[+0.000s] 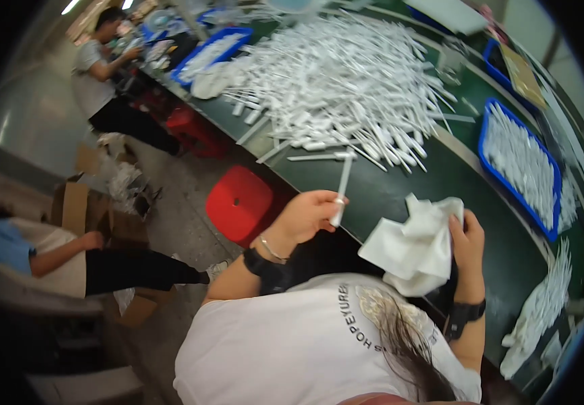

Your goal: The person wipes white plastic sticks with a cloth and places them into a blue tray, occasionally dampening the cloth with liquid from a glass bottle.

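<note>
My left hand (311,214) is closed, pinching a slim white plastic stick (344,181) by its thicker lower end. The stick points up and away from me, over the table's near edge. In my right hand (467,239) a crumpled white cloth (413,246) is gripped at one side and hangs loosely. The two hands are apart, and the cloth does not touch the stick. Beyond them a large heap of similar white sticks (346,81) covers the table. One loose stick (312,158) lies crosswise at the near edge of that heap.
A blue tray (484,145) of white sticks stands on the green table (386,189) at right, another blue tray (241,32) at far left. White sticks lie on a cloth (524,341) at lower right. A red stool (238,206) is left; two people (93,64) are nearby.
</note>
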A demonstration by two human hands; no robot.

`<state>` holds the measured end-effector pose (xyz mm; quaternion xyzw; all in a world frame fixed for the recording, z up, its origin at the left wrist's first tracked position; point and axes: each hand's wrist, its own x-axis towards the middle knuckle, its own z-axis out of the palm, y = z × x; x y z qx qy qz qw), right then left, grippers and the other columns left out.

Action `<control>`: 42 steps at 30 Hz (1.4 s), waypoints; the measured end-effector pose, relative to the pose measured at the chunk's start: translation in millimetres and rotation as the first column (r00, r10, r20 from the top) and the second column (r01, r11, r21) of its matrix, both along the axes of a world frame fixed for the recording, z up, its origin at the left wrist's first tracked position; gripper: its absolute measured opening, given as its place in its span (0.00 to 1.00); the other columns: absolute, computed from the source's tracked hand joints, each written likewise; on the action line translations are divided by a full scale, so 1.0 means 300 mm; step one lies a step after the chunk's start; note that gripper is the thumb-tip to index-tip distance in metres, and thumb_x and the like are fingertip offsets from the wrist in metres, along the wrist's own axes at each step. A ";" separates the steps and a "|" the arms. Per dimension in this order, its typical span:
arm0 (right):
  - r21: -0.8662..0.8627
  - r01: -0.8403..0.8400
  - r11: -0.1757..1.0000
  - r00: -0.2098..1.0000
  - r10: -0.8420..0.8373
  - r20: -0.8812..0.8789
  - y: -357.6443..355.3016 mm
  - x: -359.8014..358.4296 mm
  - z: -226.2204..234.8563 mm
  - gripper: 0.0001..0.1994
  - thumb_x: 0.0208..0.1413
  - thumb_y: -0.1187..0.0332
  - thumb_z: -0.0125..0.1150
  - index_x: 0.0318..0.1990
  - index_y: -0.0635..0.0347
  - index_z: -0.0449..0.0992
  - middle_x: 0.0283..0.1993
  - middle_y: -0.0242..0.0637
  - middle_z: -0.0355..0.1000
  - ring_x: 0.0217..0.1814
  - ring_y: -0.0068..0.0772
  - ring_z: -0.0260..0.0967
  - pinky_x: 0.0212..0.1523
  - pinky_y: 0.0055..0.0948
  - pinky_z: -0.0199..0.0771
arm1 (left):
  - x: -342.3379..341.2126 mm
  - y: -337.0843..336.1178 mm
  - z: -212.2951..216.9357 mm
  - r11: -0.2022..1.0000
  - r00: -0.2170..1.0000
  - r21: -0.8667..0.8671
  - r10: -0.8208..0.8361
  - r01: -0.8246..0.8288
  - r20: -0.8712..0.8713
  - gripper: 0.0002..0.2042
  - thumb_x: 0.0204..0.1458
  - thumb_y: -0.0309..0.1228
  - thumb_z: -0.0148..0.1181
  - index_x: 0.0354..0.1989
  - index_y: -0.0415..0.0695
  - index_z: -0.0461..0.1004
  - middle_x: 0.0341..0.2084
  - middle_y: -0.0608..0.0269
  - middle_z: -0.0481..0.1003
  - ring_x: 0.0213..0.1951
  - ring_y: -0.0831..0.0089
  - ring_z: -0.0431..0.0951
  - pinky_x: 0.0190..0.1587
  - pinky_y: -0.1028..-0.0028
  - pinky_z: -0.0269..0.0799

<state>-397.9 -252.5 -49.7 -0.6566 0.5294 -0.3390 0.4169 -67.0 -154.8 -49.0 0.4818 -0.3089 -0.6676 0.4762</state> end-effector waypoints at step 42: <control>0.253 0.009 0.968 0.599 -0.208 0.773 -0.004 -0.006 0.022 0.09 0.54 0.69 0.55 0.41 0.64 0.70 0.37 0.32 0.71 0.35 0.19 0.67 0.36 0.22 0.70 | -0.461 -0.183 0.038 0.823 0.763 -0.235 -0.318 0.516 0.563 0.10 0.53 0.27 0.51 0.41 0.36 0.70 0.25 0.64 0.75 0.22 0.81 0.71 0.25 0.81 0.66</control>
